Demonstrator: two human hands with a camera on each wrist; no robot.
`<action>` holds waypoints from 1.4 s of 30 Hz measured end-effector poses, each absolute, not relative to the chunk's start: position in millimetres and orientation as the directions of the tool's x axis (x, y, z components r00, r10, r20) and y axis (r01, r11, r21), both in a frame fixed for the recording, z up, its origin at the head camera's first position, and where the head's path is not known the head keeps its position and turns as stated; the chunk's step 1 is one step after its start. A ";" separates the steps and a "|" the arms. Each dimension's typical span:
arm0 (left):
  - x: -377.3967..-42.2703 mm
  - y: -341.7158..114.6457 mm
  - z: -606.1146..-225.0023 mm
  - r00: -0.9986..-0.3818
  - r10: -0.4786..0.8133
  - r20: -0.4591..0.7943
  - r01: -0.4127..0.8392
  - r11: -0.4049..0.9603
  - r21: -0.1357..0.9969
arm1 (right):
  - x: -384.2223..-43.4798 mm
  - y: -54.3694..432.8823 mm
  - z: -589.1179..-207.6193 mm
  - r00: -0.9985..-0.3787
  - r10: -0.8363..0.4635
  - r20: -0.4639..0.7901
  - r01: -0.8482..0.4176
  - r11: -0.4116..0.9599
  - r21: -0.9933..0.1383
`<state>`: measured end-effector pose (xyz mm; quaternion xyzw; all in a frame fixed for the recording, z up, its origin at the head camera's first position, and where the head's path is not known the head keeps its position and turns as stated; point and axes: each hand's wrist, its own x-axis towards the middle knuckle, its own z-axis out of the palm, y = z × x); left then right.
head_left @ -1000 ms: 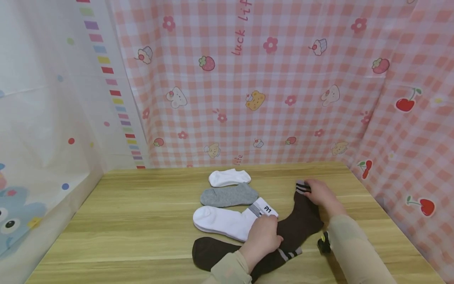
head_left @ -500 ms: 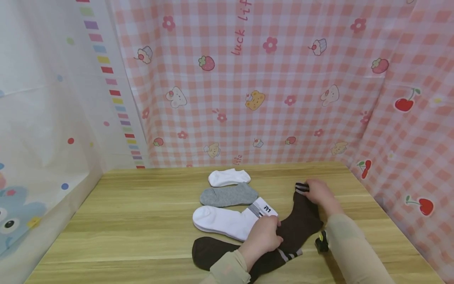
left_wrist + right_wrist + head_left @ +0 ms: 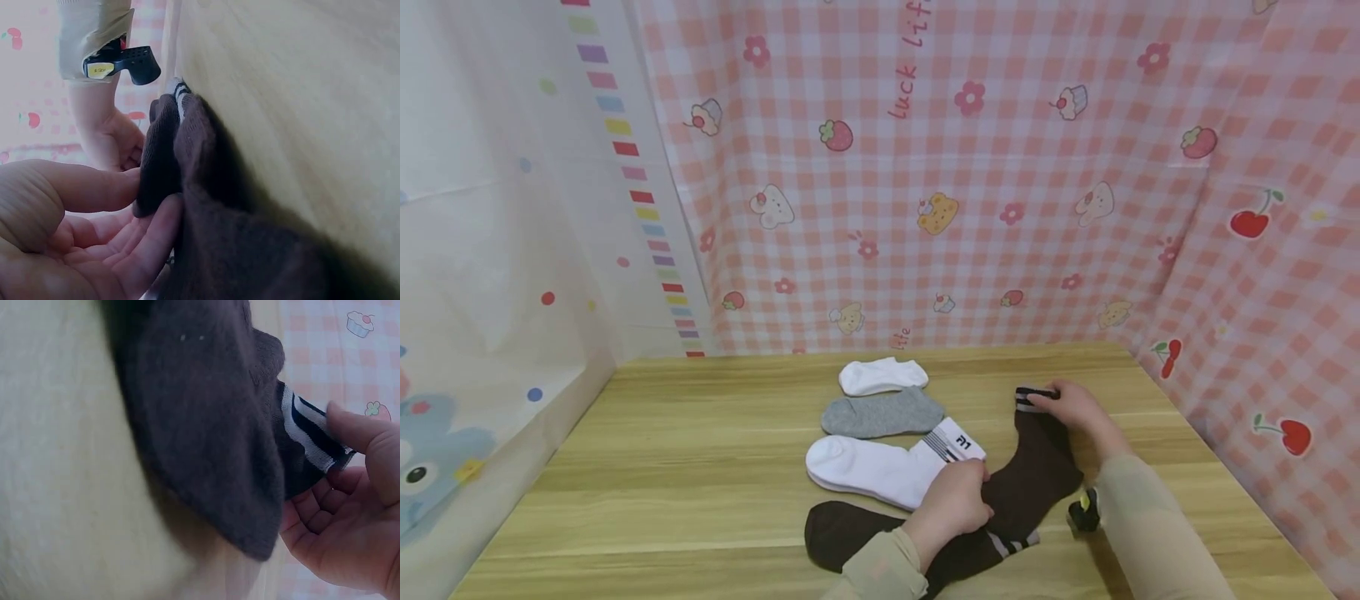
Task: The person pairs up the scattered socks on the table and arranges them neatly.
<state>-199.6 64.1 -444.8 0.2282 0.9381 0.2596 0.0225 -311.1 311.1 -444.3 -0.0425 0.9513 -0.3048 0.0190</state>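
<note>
A dark brown sock [image 3: 1036, 475] with a grey-striped cuff is held by both hands, partly above a second dark brown sock [image 3: 850, 533] at the table's front. My left hand [image 3: 953, 500] pinches its toe end between thumb and fingers, as the left wrist view shows. At the striped cuff [image 3: 309, 434], my right hand [image 3: 1075, 408] grips the edge with thumb and fingers. Left of the held sock lies a white sock pair [image 3: 868, 468] with a lettered cuff, close to my left hand. My left wrist and sleeve cover part of the lower brown sock.
Behind the white pair lie a grey sock [image 3: 880, 414] and a short white sock [image 3: 882, 377], in a column on the wooden table [image 3: 685, 467]. A small black camera [image 3: 1084, 512] is on my right wrist. Patterned curtains [image 3: 850, 167] hang at the back and both sides.
My right hand has shifted the striped cuff slightly to the left, and its fingers have changed position on it. The left hand stays at the toe end, and the other socks have not moved.
</note>
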 end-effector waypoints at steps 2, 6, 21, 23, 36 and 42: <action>-199.1 63.9 -444.5 -0.893 0.443 0.081 0.419 0.752 0.509 | -311.3 311.2 -443.3 -0.997 -0.075 -0.019 -0.049 0.800 -0.598; -197.5 63.5 -444.8 -0.896 0.433 0.101 0.410 0.717 0.563 | -312.8 312.6 -441.5 -0.999 -0.036 -0.007 -0.023 0.774 -0.633; -196.0 55.2 -443.9 -0.894 0.359 0.267 0.438 0.573 0.693 | -294.2 314.5 -406.4 -0.983 0.144 0.114 -0.013 0.565 -0.825; -195.7 52.6 -441.9 -0.889 0.350 0.294 0.450 0.557 0.698 | -291.8 315.5 -401.1 -0.979 0.144 0.146 -0.039 0.567 -0.823; -206.1 22.5 -421.2 -0.911 0.233 0.339 0.411 0.467 0.783 | -271.9 314.8 -374.5 -0.937 0.080 0.341 -0.231 0.592 -0.772; -207.9 7.5 -412.2 -0.914 0.175 0.365 0.404 0.460 0.791 | -268.8 311.6 -371.9 -0.925 0.076 0.372 -0.267 0.567 -0.779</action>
